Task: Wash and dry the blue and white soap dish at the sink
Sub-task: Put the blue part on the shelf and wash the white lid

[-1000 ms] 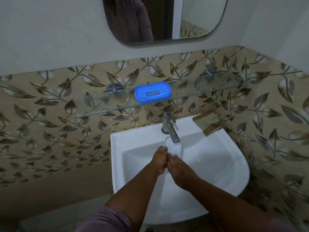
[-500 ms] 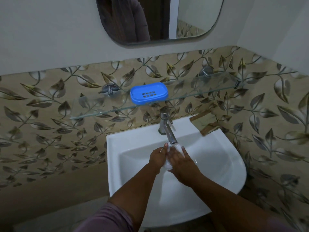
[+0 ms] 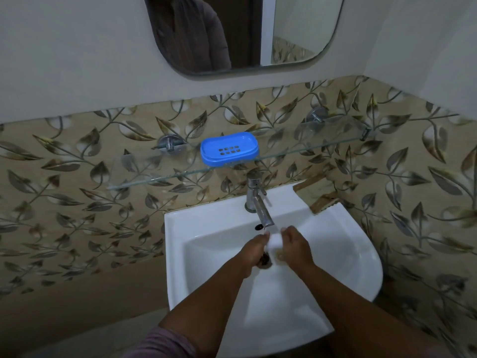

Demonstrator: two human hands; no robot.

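The blue part of the soap dish (image 3: 229, 149), an oval tray with drain holes, lies on the glass shelf (image 3: 144, 174) above the tap. The white part of the soap dish (image 3: 275, 240) is down in the white sink (image 3: 178, 257), just below the tap spout (image 3: 265, 220). My left hand (image 3: 254, 250) grips its left side and my right hand (image 3: 294, 245) grips its right side, so most of it is hidden by my fingers. I cannot tell whether water is running.
The chrome tap (image 3: 254, 195) stands at the sink's back edge. The dark drain (image 3: 265, 262) shows under my hands. A brown broken piece (image 3: 320, 196) rests at the sink's back right corner. A mirror (image 3: 240, 34) hangs above, and leaf-patterned tiles cover the wall.
My hands have stayed under the spout and turned the white part between them; it now shows as a small white patch instead of a standing oval outline.
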